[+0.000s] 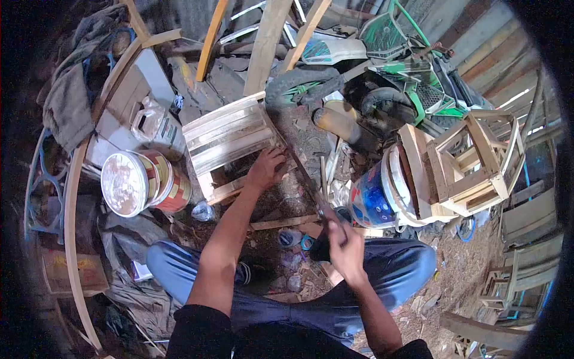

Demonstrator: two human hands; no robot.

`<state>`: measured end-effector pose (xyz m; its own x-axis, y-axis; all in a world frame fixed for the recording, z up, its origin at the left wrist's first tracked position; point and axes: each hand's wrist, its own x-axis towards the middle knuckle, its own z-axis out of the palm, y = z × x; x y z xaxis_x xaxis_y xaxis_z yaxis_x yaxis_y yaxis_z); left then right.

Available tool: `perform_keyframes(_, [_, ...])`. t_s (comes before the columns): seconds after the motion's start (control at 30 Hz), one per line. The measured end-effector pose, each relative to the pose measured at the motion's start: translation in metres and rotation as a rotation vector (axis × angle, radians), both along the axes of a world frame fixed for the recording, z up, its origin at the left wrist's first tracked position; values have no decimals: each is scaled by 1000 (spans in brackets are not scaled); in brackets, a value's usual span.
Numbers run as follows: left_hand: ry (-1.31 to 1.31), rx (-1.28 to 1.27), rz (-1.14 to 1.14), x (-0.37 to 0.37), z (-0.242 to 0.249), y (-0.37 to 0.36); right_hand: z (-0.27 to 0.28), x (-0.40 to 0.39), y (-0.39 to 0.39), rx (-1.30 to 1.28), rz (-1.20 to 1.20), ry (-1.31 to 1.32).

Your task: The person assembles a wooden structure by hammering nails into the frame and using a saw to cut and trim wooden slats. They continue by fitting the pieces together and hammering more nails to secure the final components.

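Note:
A small slatted wooden stool (230, 140) lies tipped in front of me, its pale slats facing up. My left hand (267, 169) grips its right edge with bent fingers. My right hand (347, 250) is closed round the handle of a handsaw (308, 179). The long dark blade runs up and to the left from that hand, along the stool's right side and close by my left fingertips. Below the stool, a thin wooden strip (284, 222) lies on the ground in front of my crossed legs.
Paint buckets (124, 182) and a white jug (156, 127) stand at left. On the right, a blue bucket (373, 194) is beside a wooden stool frame (472, 164). A green-and-black motorbike (412, 90) and upright planks (267, 48) are behind. Scraps litter the dirt floor.

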<state>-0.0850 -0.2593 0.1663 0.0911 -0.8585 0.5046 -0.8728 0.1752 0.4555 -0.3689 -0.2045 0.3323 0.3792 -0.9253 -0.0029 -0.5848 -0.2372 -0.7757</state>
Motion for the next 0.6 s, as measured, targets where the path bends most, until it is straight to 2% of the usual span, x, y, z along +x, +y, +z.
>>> perform_keyframes(0.07, [6, 45, -19, -5, 1, 6, -14, 29, -21, -21, -2, 81])
perform_keyframes(0.17, [-9, 81, -46, 1, 5, 1, -21, 53, -40, -1, 58, 63])
perform_keyframes(0.23, [-82, 73, -66, -10, 13, 11, -33, 36, -21, -40, 62, -18])
perform_keyframes(0.27, [-88, 46, -102, -9, -17, 8, -23, 30, -10, 89, 40, -15])
perform_keyframes(0.3, [-84, 44, -86, -9, -16, 8, -39, 26, -7, 21, 31, -41])
perform_keyframes(0.4, [-153, 205, -7, -9, 1, 4, -49, 39, -12, 29, 41, 39])
perform_keyframes(0.5, [-78, 277, -28, -6, 21, 4, -51, 45, -21, -99, -9, 15])
perform_keyframes(0.6, [-64, 188, -83, -4, 3, 4, -56, 34, -25, -38, -3, 8])
